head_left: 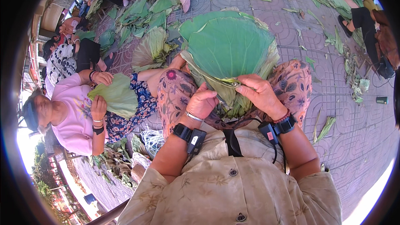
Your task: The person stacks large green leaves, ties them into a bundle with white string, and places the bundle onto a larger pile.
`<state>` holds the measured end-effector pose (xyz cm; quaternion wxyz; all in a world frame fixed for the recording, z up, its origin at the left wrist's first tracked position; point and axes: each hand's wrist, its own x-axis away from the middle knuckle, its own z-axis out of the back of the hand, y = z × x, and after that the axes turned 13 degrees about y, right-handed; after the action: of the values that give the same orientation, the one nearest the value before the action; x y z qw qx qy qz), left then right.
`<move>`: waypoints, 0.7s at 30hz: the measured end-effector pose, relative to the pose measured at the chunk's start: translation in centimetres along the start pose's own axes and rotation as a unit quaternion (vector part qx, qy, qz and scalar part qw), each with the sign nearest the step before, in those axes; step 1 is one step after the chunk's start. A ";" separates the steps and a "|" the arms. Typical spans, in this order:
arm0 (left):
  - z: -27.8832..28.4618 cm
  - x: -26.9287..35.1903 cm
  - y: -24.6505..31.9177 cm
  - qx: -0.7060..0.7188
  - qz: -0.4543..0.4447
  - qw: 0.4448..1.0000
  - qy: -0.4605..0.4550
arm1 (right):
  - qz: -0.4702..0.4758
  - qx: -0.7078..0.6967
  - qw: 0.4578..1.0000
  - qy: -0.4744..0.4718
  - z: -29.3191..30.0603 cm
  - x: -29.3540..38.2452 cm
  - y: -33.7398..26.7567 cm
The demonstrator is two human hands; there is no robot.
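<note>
A stack of folded lotus leaves (231,45) fans out before me between my knees, its broad green faces towards the far side. Beneath its gathered near end, a bunch of crumpled leaf ends (239,108) shows in my lap. My right hand (261,93) pinches the folded near edge of the top leaf between thumb and fingers. Close by on the left, my left hand (203,101) grips the same near end, thumb on top and some fingers hidden under the leaf. Both wrists carry strapped devices with cables.
On my left a seated co-worker holds a pale lotus leaf (117,95) in both hands. A leaf bundle (151,50) and a leaf heap (142,14) lie on the paving (312,37). White string (152,140) lies beside my left thigh. A dark can (382,100) is far right.
</note>
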<state>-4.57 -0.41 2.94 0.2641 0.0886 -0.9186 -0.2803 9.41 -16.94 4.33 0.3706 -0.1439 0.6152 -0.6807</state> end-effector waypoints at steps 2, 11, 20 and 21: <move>0.6 -0.2 -0.3 -0.031 -0.002 0.999 0.038 | -0.036 -0.018 0.999 0.017 -0.2 0.1 -0.4; 1.3 -0.3 -0.4 -0.014 -0.006 1.000 0.010 | 0.085 0.045 0.995 -0.007 -0.4 -0.1 -0.5; 1.8 -0.7 -0.5 -0.021 0.001 0.999 0.031 | 0.116 0.131 0.982 -0.073 -0.2 0.4 -1.4; 1.8 -0.7 -0.5 -0.021 0.002 0.999 0.032 | 0.102 0.141 0.982 -0.076 -0.3 0.5 -1.5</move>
<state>-4.95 0.22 1.11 0.2955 0.0903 -0.9038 -0.2960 8.40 -17.10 5.55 0.5003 -0.0776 0.4950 -0.7061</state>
